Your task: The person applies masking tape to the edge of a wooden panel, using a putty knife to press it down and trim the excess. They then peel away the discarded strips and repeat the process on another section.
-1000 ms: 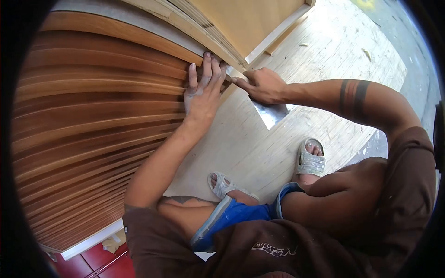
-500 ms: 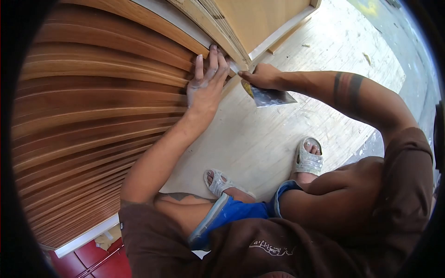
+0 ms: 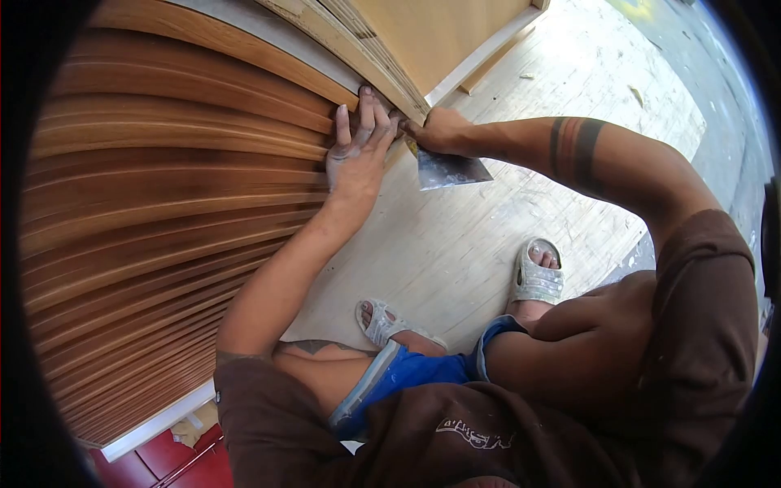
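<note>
My left hand [image 3: 358, 150] rests at the end of a brown slatted wood panel [image 3: 179, 167], fingers stretched and apart, with whitish dust on the skin. Its fingertips touch the pale strip [image 3: 338, 61] beside the outermost slat. My right hand [image 3: 443, 132] is closed around the handle of a putty knife [image 3: 450, 171], whose broad metal blade points down toward me. The fingers of my right hand come close to those of my left at the panel's corner. What lies between them there is hidden.
A light plywood cabinet [image 3: 447, 37] stands just beyond my hands. Whitish boards [image 3: 455, 236] make up the floor, with small scraps on them. My sandalled feet [image 3: 538, 272] are below me. Red tiles [image 3: 167, 455] show at the lower left.
My right hand and the putty knife have shifted left, closer to my left hand. The left hand stays on the panel's end; the view has moved slightly.
</note>
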`<act>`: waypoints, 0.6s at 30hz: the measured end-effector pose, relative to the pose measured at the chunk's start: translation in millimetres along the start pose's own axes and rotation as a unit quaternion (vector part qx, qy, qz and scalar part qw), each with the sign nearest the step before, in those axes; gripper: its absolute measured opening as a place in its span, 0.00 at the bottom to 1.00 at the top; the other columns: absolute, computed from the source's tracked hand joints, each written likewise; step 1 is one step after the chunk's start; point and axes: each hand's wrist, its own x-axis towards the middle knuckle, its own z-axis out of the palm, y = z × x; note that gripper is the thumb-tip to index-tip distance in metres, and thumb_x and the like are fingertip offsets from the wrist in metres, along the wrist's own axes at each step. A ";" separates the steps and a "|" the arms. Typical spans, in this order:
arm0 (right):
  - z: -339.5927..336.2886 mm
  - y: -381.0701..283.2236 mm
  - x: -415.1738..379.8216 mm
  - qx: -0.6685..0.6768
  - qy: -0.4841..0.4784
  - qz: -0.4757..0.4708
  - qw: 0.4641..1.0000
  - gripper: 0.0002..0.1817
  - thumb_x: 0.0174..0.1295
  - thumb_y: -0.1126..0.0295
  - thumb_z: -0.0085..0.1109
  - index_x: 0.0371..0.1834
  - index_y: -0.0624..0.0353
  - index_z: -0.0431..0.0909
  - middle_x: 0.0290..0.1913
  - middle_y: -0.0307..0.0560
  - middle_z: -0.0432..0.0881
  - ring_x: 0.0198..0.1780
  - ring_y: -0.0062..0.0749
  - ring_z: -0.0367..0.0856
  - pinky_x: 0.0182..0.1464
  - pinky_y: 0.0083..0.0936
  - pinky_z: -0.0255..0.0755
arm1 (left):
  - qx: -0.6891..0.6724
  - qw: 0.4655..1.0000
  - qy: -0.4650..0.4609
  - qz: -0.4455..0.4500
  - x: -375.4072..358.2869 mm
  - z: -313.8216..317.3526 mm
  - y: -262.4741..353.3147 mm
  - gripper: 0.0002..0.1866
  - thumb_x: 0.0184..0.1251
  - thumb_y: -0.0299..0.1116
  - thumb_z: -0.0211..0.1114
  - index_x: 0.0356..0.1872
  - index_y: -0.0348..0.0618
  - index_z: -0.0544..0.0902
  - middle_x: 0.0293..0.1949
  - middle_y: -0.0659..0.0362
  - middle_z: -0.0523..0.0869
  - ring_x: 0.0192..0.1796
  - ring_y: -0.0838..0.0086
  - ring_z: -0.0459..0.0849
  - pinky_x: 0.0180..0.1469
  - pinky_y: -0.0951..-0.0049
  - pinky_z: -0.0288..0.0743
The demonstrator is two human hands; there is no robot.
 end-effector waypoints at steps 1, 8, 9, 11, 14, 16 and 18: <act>-0.3 0.1 0.3 0.001 0.000 -0.005 1.000 0.43 0.72 0.31 0.54 0.58 0.69 0.86 0.58 0.70 0.88 0.61 0.62 0.88 0.63 0.47 0.80 | 0.001 1.000 -0.006 0.001 -0.1 -0.7 0.3 0.42 0.66 0.60 0.69 0.82 0.71 0.70 0.80 0.46 0.63 0.88 0.49 0.45 0.82 0.27 0.29; 0.6 2.2 7.6 0.004 0.005 -0.009 1.000 0.42 0.71 0.32 0.57 0.60 0.67 0.86 0.60 0.70 0.87 0.63 0.60 0.87 0.64 0.46 0.79 | 0.004 1.000 -0.008 0.001 -0.3 0.9 3.2 0.41 0.66 0.60 0.69 0.81 0.71 0.70 0.80 0.45 0.63 0.88 0.49 0.45 0.82 0.26 0.28; 1.0 2.2 9.6 0.004 0.005 -0.009 1.000 0.42 0.71 0.32 0.57 0.60 0.67 0.86 0.60 0.70 0.87 0.63 0.60 0.87 0.64 0.46 0.79 | 0.003 1.000 -0.009 0.001 -0.4 3.0 4.9 0.41 0.66 0.60 0.69 0.81 0.71 0.70 0.80 0.45 0.63 0.88 0.49 0.45 0.82 0.26 0.28; 1.5 2.9 13.4 0.010 0.001 -0.014 1.000 0.40 0.71 0.35 0.57 0.61 0.66 0.86 0.61 0.69 0.87 0.64 0.58 0.86 0.65 0.45 0.79 | 0.005 1.000 -0.002 -0.004 0.6 7.2 8.8 0.40 0.66 0.59 0.69 0.80 0.70 0.72 0.80 0.45 0.63 0.88 0.48 0.45 0.82 0.26 0.29; 1.7 -0.7 12.0 -0.006 0.010 -0.009 1.000 0.37 0.72 0.38 0.56 0.61 0.65 0.86 0.61 0.68 0.87 0.65 0.57 0.86 0.66 0.45 0.79 | -0.011 1.000 0.007 -0.005 1.3 8.2 10.9 0.38 0.67 0.58 0.68 0.79 0.68 0.74 0.79 0.46 0.64 0.88 0.49 0.47 0.82 0.27 0.31; -0.9 -4.0 6.4 -0.005 0.018 -0.003 1.000 0.38 0.71 0.37 0.56 0.61 0.65 0.86 0.59 0.68 0.87 0.62 0.59 0.87 0.64 0.46 0.80 | -0.015 1.000 0.018 -0.004 0.6 9.6 12.9 0.37 0.66 0.57 0.68 0.78 0.67 0.76 0.79 0.46 0.65 0.88 0.50 0.48 0.83 0.28 0.32; -2.7 -8.0 0.8 -0.004 0.026 0.003 1.000 0.39 0.71 0.36 0.57 0.61 0.66 0.86 0.57 0.69 0.88 0.60 0.61 0.88 0.63 0.48 0.81 | -0.019 0.999 0.030 -0.004 -0.8 12.0 16.3 0.36 0.66 0.55 0.68 0.76 0.66 0.77 0.78 0.46 0.66 0.87 0.51 0.50 0.83 0.29 0.33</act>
